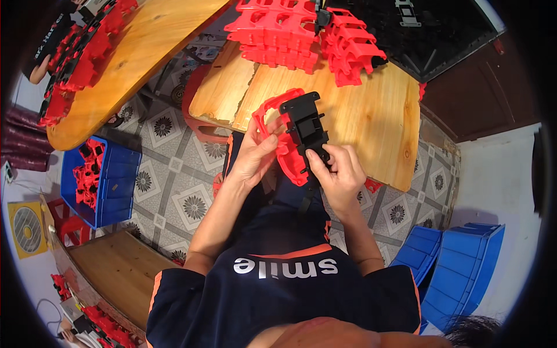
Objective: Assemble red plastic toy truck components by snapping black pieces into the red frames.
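My left hand is closed round the side of a red plastic frame, which is curved and has openings in it. In my right hand is a black plastic part, long and flat with a raised square block and small pegs, pinched near its lower end. The black part lies tilted against the right side of the red frame, overlapping it; whether the two are joined I cannot tell. Both pieces are held above my lap, at the near edge of the wooden table.
Stacked red frames and another red stack stand at the table's far side. A black bin sits beyond, to the right. On the left, a blue crate holds red parts below a second wooden table. Blue crates stand lower right.
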`<state>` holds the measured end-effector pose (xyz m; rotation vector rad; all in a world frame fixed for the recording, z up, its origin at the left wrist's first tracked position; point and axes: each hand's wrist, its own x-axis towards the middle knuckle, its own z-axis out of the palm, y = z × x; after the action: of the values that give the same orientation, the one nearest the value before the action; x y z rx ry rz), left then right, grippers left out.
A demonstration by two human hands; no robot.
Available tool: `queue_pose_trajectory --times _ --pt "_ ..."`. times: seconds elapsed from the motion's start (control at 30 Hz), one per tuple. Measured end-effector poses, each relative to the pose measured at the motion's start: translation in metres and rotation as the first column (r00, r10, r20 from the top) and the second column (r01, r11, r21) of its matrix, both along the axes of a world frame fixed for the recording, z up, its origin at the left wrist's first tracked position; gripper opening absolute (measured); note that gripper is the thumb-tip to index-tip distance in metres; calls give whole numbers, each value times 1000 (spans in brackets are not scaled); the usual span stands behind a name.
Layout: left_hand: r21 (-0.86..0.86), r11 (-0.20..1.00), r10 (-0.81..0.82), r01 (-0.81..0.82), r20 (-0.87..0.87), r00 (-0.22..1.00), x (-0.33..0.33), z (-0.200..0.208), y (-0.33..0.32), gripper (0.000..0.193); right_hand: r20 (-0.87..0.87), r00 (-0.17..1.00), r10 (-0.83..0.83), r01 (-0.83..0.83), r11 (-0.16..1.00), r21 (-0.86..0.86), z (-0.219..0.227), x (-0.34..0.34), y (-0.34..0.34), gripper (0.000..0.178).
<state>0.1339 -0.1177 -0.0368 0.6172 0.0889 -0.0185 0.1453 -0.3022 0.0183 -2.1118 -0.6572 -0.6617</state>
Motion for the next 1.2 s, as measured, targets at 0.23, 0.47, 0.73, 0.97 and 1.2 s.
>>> queue_pose_trajectory --times 0.23,0.47,0.73,0.97,1.2 --pt "-17 997 -76 79 148 986 -3 17 -1 90 66 998 8 -5 998 -58 -8 -2 12 31" --pt "215 975 20 -51 148 989 0 16 -4 116 36 995 92 -91 995 -43 -5 13 8 31" --pt "615 740 190 -272 196 962 0 7 -16 66 -196 936 292 -256 948 190 8 47 44 17" --pt "330 766 464 -552 310 830 -4 64 17 55 -475 321 819 -473 573 669 16 36 36 82" --pt "557 562 340 -611 518 785 -33 80 34 125 -368 581 726 -507 676 535 24 21 83 72"
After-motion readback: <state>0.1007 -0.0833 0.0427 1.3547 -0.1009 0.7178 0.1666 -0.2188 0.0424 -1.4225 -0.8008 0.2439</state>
